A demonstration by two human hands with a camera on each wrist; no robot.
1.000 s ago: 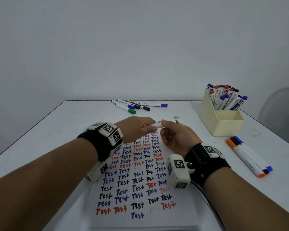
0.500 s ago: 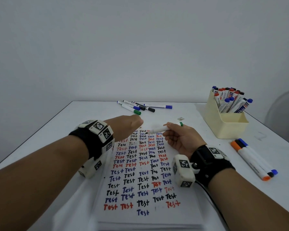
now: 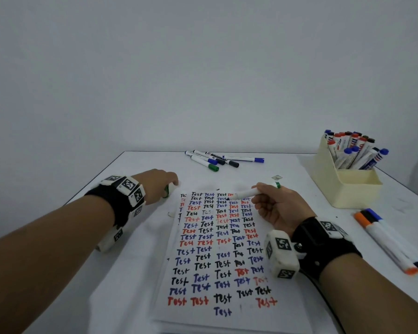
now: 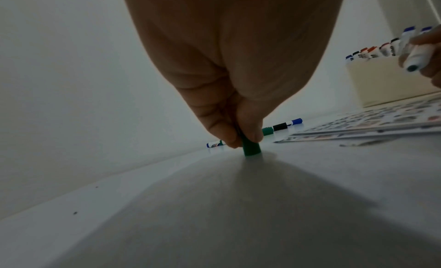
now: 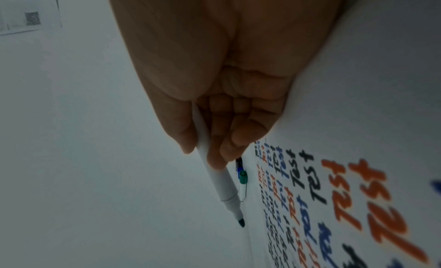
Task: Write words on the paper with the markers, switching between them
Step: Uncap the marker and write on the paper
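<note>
Since the earlier frame left hand [image 3: 163, 183] has carried green cap [image 3: 165, 191] left onto table [image 3: 135, 261] | head: right hand [image 3: 279, 209] pinches marker [image 3: 252, 192], tip leftward over top rows of paper [image 3: 227, 317] | left wrist: grip pinches cap upright | right wrist: marker's bare tip aims away from grip.

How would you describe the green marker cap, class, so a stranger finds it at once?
Start at the paper covered in "Test" and look just left of its far corner. There the left hand pinches a green cap standing on the bare table. Unlike the capped markers lying beyond, it stands alone, with no barrel.
</note>
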